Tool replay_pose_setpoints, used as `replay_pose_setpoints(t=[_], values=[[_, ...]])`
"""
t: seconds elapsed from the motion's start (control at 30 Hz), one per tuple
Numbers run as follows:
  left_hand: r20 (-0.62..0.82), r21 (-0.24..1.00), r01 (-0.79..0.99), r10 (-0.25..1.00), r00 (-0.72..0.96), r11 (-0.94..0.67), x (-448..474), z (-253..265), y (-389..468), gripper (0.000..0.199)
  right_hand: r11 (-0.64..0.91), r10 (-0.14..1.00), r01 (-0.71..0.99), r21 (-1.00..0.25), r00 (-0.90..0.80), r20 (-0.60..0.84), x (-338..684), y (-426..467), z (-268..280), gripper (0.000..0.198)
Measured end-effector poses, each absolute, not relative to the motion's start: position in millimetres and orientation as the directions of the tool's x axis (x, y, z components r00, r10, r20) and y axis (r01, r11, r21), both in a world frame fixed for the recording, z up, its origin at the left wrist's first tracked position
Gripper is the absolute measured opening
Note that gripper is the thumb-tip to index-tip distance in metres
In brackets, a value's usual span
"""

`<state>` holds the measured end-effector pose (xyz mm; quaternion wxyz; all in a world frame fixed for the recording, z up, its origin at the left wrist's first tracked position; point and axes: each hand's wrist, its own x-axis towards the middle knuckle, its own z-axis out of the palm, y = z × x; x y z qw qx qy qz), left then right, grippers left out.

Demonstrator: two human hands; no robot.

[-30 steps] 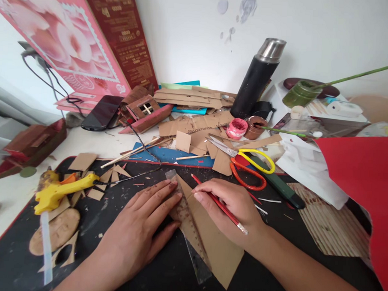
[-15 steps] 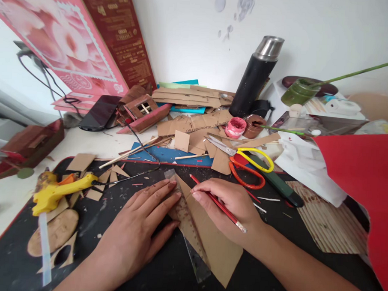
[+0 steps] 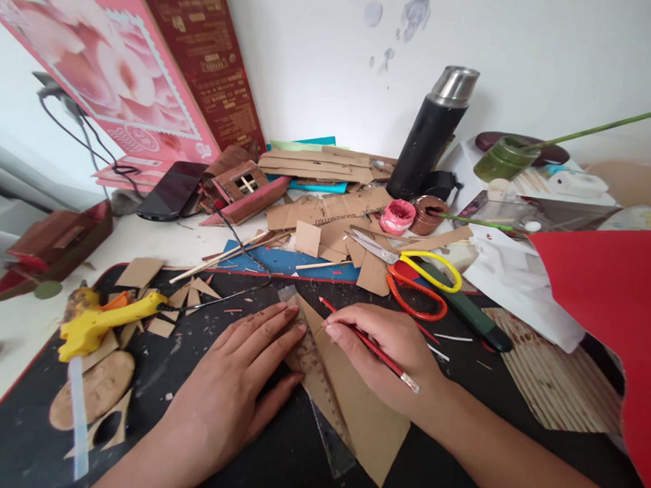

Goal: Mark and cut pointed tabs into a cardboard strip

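Observation:
My left hand [image 3: 244, 370] lies flat with its fingers outstretched, pressing on a clear ruler [image 3: 327, 396]. Under the ruler is a piece of brown cardboard [image 3: 375, 411], visible on both sides of the ruler's lower half. Between the thumb and fingers of my right hand [image 3: 383, 340] is a red pencil [image 3: 375, 352]; its tip points up and left, close above the cardboard's upper part, and I cannot tell whether it touches. The white eraser end sticks out toward the wrist. Scissors [image 3: 397, 259] with yellow and orange handles lie just beyond my right hand.
A yellow glue gun [image 3: 103, 321] rests among cardboard scraps on the left of the black mat [image 3: 197, 476]. Behind are a small model boat [image 3: 246, 190], paint jars [image 3: 397, 217] and a black thermos [image 3: 430, 137]. A green cutter [image 3: 476, 315] and corrugated card [image 3: 560, 369] lie right.
The whole view has shifted slightly, so things appear a little farther right and lower. Both hands, the ruler and the pencil hold the same places relative to the cardboard.

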<state>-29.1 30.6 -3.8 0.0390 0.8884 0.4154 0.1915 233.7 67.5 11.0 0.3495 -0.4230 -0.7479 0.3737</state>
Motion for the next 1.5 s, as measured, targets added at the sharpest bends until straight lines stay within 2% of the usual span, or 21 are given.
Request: replay_pose_setpoints(t=[0.47, 0.8, 0.97, 1.23, 1.5], values=[[0.315, 0.241, 0.719, 0.753, 0.578, -0.652, -29.2, -4.3, 30.0, 0.047, 0.365, 0.88, 0.298, -0.882, -0.419, 0.222, 233.5, 66.3, 14.5, 0.021], [0.318, 0.239, 0.719, 0.752, 0.577, -0.652, -28.7, -3.8, 30.5, 0.046, 0.316, 0.901, 0.256, -0.914, -0.383, 0.204, 232.3, 65.1, 16.8, 0.042], [0.315, 0.238, 0.721, 0.754, 0.577, -0.651, -28.6, -3.8, 30.6, 0.046, 0.318, 0.903, 0.276, -0.907, -0.381, 0.2, 231.9, 65.3, 16.3, 0.038], [0.316, 0.218, 0.726, 0.751, 0.58, -0.652, -28.3, -4.8, 29.9, 0.046, 0.296, 0.916, 0.288, -0.911, -0.355, 0.185, 230.1, 68.5, 14.3, 0.018], [0.323, 0.192, 0.729, 0.744, 0.585, -0.657, -28.2, -7.4, 29.5, 0.047, 0.263, 0.915, 0.227, -0.938, -0.368, 0.167, 228.2, 70.1, 16.5, 0.027]])
